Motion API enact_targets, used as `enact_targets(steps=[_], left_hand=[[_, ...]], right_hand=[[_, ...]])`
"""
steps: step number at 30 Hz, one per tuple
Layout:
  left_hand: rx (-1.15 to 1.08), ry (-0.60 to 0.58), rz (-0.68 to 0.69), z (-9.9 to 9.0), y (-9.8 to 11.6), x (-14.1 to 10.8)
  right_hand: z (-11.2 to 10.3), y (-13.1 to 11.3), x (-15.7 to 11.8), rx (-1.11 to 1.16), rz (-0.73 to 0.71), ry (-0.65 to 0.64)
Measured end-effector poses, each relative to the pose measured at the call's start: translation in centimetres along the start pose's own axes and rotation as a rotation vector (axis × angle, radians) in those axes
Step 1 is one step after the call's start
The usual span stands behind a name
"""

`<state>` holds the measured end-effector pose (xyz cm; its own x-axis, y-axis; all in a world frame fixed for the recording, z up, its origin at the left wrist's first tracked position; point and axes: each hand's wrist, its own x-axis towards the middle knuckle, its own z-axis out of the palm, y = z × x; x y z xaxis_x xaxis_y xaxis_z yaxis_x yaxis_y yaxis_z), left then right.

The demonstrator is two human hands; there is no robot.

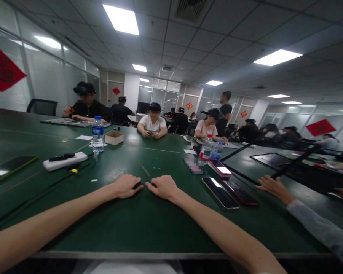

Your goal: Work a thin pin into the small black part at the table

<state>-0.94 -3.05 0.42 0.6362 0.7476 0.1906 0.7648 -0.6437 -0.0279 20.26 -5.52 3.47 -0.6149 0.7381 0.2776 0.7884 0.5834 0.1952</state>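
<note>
Both forearms reach across the green table (111, 224), and my hands meet near its middle with a small gap between them. My left hand (128, 186) is closed, thumb and forefinger pinching a small black object (137, 185) whose kind I cannot make out. Just to its right, my right hand (162, 187) is curled with the thumb pressed to the fingers and pointing at the black object. Whatever those right fingers may hold is hidden or too small to see.
Left stand a power strip (65, 161), a phone (13, 167), a water bottle (97, 135) and a small open box (114, 138). Right lie phones (220, 193) near more bottles (216, 149). A neighbour's hand (275, 188) grips a black frame. Other people sit around.
</note>
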Motion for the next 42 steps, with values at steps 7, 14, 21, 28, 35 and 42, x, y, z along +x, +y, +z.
enact_targets(steps=[7, 14, 21, 28, 35, 42], left_hand=[[-0.009, 0.021, -0.006, 0.04, -0.10, -0.03], [0.013, 0.018, 0.020, 0.22, -0.21, -0.08], [0.004, 0.017, 0.032, 0.18, -0.21, 0.02], [0.003, 0.010, 0.023, 0.16, -0.26, 0.01], [-0.019, 0.012, 0.021, 0.15, -0.27, 0.00], [-0.041, -0.024, 0.027, 0.06, -0.17, 0.04]], right_hand=[[-0.44, 0.01, 0.28, -0.017, 0.024, -0.060], [-0.39, -0.08, 0.30, -0.038, 0.024, -0.092], [-0.37, -0.12, 0.32, -0.028, 0.009, -0.087], [-0.52, -0.24, 0.32, -0.024, 0.001, -0.090], [-0.42, -0.50, 0.30, -0.031, 0.031, -0.107], [-0.22, -0.18, 0.25, -0.032, -0.003, -0.066]])
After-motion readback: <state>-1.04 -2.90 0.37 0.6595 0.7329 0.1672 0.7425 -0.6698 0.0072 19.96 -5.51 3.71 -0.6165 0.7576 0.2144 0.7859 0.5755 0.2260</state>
